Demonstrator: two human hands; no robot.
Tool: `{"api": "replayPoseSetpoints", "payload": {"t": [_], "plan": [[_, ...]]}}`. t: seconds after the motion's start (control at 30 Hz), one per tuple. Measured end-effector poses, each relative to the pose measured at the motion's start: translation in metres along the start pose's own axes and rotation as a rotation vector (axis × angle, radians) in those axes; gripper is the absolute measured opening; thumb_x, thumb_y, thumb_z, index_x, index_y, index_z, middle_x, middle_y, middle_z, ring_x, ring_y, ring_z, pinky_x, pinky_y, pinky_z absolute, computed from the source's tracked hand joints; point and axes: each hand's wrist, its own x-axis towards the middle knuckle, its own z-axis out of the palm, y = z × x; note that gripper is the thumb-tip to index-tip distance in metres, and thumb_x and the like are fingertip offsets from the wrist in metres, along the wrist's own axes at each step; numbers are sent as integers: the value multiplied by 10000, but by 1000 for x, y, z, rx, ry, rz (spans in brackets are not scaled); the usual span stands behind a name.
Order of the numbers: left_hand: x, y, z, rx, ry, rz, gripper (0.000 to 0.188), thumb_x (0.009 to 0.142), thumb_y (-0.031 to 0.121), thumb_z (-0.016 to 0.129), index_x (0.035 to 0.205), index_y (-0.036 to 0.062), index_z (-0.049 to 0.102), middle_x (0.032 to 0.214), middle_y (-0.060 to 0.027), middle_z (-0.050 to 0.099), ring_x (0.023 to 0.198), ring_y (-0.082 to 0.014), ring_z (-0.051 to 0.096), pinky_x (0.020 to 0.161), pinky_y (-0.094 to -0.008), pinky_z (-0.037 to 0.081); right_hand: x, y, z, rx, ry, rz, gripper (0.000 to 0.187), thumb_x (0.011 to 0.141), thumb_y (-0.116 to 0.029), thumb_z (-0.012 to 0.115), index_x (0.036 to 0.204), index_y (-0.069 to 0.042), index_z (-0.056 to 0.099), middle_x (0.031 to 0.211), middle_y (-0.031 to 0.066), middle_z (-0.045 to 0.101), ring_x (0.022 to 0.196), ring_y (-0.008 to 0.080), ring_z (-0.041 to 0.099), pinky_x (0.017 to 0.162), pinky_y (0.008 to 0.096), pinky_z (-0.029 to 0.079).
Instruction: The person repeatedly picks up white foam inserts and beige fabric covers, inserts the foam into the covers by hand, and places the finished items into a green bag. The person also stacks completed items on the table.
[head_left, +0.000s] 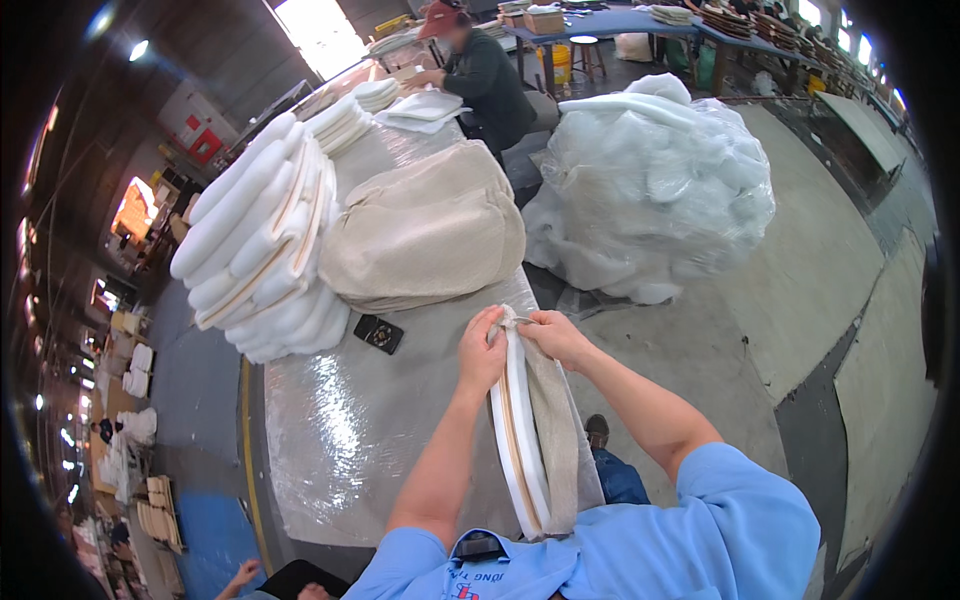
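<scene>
A long, narrow white padded piece (513,420) with a tan layer along its middle stands on edge between my forearms, its near end close to my shirt. A beige fabric cover (553,440) lies along its right side and gathers at its far end. My left hand (482,350) is closed on the fabric at that far end, thumb toward the middle. From the right, my right hand (558,338) pinches the edge of the same fabric. The two hands are a short way apart.
On the plastic-covered table (400,420) lie a tall stack of white pads (265,235), a beige fabric pile (425,225) and a small black object (378,333). A big plastic-wrapped white bundle (655,190) stands to the right. Across the table a person (490,80) handles white pads.
</scene>
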Motion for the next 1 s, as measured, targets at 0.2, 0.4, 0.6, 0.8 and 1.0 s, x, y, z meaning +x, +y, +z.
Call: {"api": "replayPoseSetpoints", "payload": {"t": [0.2, 0.4, 0.6, 0.8, 1.0], "plan": [[25, 1, 13, 53, -41, 3, 185, 921, 43, 730, 1095, 38, 792, 1238, -125, 740, 1204, -318, 694, 1036, -409, 542, 18, 17, -11, 81, -42, -103, 325, 1032, -337, 696, 1052, -19, 759, 879, -13, 661, 805, 84, 546, 723, 292, 448], [36, -4, 25, -25, 1, 69, 30, 970, 9, 680, 992, -7, 668, 1201, -167, 712, 1103, -324, 689, 962, -406, 539, 25, 20, -14, -63, -91, -258, 327, 1096, -316, 617, 1079, -11, 734, 877, 22, 683, 837, 121, 572, 786, 334, 490], [30, -13, 44, -240, 65, -110, 47, 1050, 31, 642, 1006, 16, 643, 1208, -132, 697, 1054, -153, 636, 935, -320, 511, 30, 17, -15, -144, 50, -384, 318, 1097, -305, 601, 1109, -8, 712, 891, 119, 700, 829, 207, 631, 797, 383, 520], [14, -35, 48, -486, 202, -172, 26, 1064, 37, 636, 1045, 21, 638, 1169, -101, 680, 1049, -156, 616, 971, -309, 494, 23, 0, -1, -538, -11, -752, 223, 1046, -256, 637, 1021, -35, 659, 883, 196, 648, 870, 422, 640, 776, 462, 525], [16, -25, 39, -506, 170, -213, 46, 1065, 53, 654, 1057, 14, 633, 1177, -108, 656, 1065, -149, 613, 978, -306, 493, 75, 47, -25, 387, -36, -470, 440, 1137, -420, 499, 1000, -38, 668, 852, 52, 647, 825, 178, 649, 769, 375, 503]]}}
